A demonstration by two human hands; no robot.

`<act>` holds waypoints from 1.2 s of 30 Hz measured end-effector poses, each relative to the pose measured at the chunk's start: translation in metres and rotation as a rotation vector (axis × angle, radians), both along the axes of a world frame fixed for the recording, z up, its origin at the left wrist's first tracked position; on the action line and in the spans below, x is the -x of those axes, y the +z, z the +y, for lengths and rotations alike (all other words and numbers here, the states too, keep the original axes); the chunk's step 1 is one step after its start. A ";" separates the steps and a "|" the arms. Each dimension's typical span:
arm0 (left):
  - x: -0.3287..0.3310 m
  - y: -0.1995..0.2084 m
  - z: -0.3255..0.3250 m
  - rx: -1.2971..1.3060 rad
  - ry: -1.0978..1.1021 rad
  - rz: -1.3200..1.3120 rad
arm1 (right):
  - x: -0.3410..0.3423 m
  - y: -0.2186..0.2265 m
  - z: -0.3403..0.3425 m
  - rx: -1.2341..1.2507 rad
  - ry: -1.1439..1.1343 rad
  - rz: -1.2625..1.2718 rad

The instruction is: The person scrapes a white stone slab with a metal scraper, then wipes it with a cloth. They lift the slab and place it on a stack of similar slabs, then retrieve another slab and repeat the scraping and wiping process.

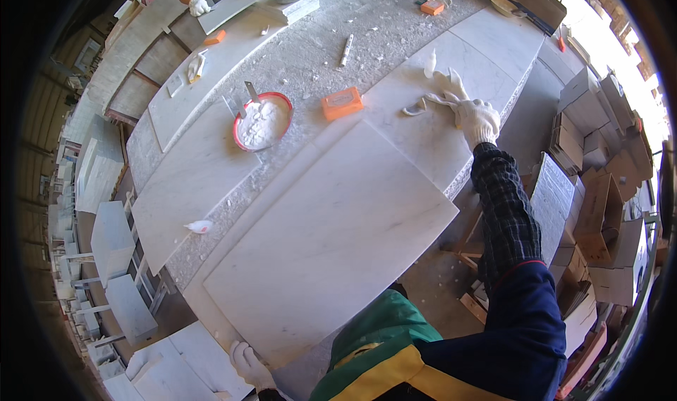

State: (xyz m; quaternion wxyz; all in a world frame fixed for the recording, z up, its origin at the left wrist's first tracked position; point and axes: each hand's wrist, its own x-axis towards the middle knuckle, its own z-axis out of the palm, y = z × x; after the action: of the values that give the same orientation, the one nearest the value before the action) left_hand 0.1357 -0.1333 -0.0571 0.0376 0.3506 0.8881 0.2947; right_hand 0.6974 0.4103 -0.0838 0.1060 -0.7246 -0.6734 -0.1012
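Note:
A large white marble slab (331,239) with faint grey veining lies in front of me, on top of other pale slabs. My left hand (250,367), in a white glove, rests at its near left edge with the fingers loosely extended. Further off to the right, my gloved right hand (478,122) reaches over a neighbouring slab (402,83). Its fingers are closed beside a crumpled white glove or cloth (451,83); what they grip is hidden. Touching distance away lies a small curved piece (415,109). A white nozzle-tipped bottle (430,64) stands just beyond.
A red-rimmed bowl of white powder or paste (264,124) holds scrapers. Nearby lie an orange block (342,103), a marker-like stick (346,50) and a small white tube (199,227). Cardboard boxes (599,217) crowd the right. A co-worker's gloved hands (199,6) are at the far left.

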 end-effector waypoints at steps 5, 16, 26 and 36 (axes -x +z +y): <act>-0.021 -0.005 0.013 -0.070 0.098 -0.182 | -0.026 0.041 -0.028 -0.393 -0.051 0.513; -0.018 -0.024 0.018 -0.060 0.141 -0.033 | 0.094 0.067 -0.190 0.462 0.216 1.027; -0.017 -0.027 0.016 -0.091 0.101 0.025 | 0.169 0.020 -0.194 0.105 1.122 0.103; -0.025 -0.013 0.026 -0.122 0.085 0.006 | 0.191 -0.007 -0.036 -0.078 0.777 0.101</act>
State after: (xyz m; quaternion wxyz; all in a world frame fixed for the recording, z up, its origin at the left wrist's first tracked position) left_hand 0.1610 -0.1076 -0.0697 0.0008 0.3150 0.8827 0.3487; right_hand 0.5067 0.3741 -0.0908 0.1967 -0.4154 -0.8871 -0.0433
